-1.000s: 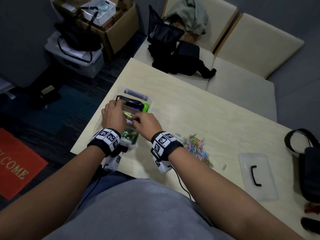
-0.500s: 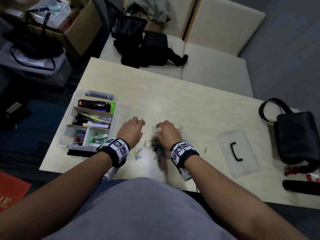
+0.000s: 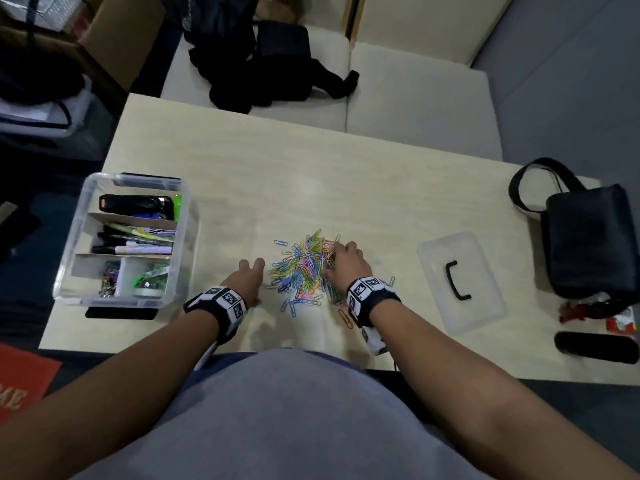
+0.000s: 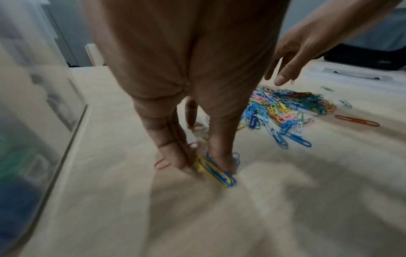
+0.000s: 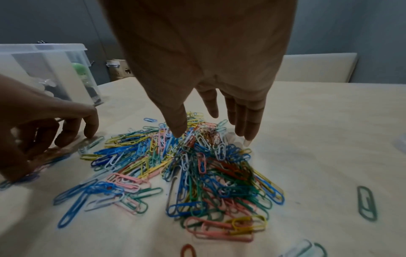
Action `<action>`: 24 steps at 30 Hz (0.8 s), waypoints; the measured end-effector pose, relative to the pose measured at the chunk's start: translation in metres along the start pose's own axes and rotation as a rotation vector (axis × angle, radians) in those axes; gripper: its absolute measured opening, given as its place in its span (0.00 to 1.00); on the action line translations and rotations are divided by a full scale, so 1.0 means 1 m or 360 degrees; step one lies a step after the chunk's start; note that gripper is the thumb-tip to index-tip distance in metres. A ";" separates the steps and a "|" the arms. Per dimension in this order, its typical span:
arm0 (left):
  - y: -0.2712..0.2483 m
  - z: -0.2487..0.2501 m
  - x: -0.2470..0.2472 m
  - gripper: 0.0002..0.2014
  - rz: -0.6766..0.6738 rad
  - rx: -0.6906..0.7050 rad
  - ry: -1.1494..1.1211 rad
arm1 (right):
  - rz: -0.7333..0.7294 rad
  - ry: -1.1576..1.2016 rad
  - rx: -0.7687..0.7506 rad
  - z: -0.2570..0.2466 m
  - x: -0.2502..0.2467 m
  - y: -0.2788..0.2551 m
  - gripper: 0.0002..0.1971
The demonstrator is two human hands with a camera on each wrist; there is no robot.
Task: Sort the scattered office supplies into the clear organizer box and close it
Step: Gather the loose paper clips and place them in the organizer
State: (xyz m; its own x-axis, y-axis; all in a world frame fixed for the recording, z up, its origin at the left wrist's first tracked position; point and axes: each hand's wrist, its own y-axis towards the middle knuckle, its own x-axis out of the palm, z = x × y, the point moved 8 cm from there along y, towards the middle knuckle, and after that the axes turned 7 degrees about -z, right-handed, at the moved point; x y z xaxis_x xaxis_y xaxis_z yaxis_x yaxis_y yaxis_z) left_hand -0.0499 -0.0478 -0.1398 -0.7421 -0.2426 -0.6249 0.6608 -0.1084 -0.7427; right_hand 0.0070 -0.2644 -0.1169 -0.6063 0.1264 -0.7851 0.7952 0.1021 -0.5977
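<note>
The clear organizer box (image 3: 189, 216) stands open at the table's left, with a stapler, pens and some clips in its compartments. A pile of coloured paper clips (image 3: 304, 268) lies in front of me. My left hand (image 4: 204, 165) is at the pile's left edge, between box and pile, and pinches a few yellow and blue clips (image 4: 219, 175) against the table between thumb and fingers. My right hand (image 5: 213, 135) hovers over the far right side of the paper clip pile (image 5: 186, 167), fingers straight and spread, holding nothing. The clear lid (image 3: 460, 282) with a black handle lies to the right.
A black bag (image 3: 588, 237) sits at the table's right edge, with a dark oblong object (image 3: 595, 346) and red wrappers (image 3: 620, 323) nearer me. Loose clips (image 5: 365, 203) lie around the pile. A black flat item (image 3: 121, 312) lies under the box's near side.
Both hands left the organizer box and came right to the clip pile. The right hand, curled on the clips half a second ago, now hovers open.
</note>
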 end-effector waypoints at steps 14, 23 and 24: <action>0.038 0.064 -0.006 0.50 0.0074 0.0209 0.0042 | 0.0055 0.0124 -0.0293 -0.003 0.010 0.009 0.30; 0.043 0.081 -0.006 0.40 0.0176 0.0256 0.0132 | 0.0035 0.0044 -0.0270 -0.010 0.014 0.008 0.28; 0.043 0.083 -0.008 0.36 0.0185 0.0263 0.0132 | 0.0031 0.0039 -0.0292 -0.012 0.014 0.007 0.26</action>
State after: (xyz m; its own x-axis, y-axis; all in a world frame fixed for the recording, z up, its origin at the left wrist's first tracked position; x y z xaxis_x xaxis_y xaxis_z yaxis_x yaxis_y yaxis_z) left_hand -0.0066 -0.1302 -0.1472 -0.6619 -0.1835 -0.7268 0.7469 -0.2427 -0.6190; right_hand 0.0039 -0.2503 -0.1304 -0.5927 0.1536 -0.7906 0.7938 0.2773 -0.5412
